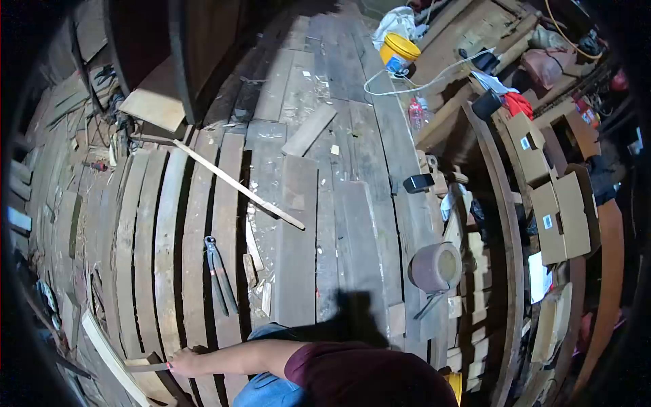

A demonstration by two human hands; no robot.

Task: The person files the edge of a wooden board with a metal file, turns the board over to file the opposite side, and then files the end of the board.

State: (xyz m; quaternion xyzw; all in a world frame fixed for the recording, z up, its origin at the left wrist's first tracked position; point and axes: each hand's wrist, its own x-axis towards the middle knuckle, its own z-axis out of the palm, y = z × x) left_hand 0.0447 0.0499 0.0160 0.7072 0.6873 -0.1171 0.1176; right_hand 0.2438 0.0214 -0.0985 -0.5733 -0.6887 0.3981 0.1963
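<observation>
My right hand [186, 362] reaches across to the lower left, its fingers closed round a slim tool [146, 368] with a flat grey strip and a pinkish-red end beside my fist. The grey strip overlaps a pale wooden batten [108, 353] and a short wood piece [154, 388] at the bottom left; I cannot tell whether it is a blade. A maroon sleeve [366, 373] and blue jeans [271, 391] fill the bottom middle. My left hand is out of view. Pincers [220, 275] with dark handles lie on the slats above my forearm.
A thin wooden strip [237, 183] crosses the gapped floor slats. Loose boards [298, 237] and wood chips lie mid-floor. To the right are a round grey-brown container [436, 266], a small black box [418, 183], cardboard boxes [559, 217] and a yellow bucket [399, 51].
</observation>
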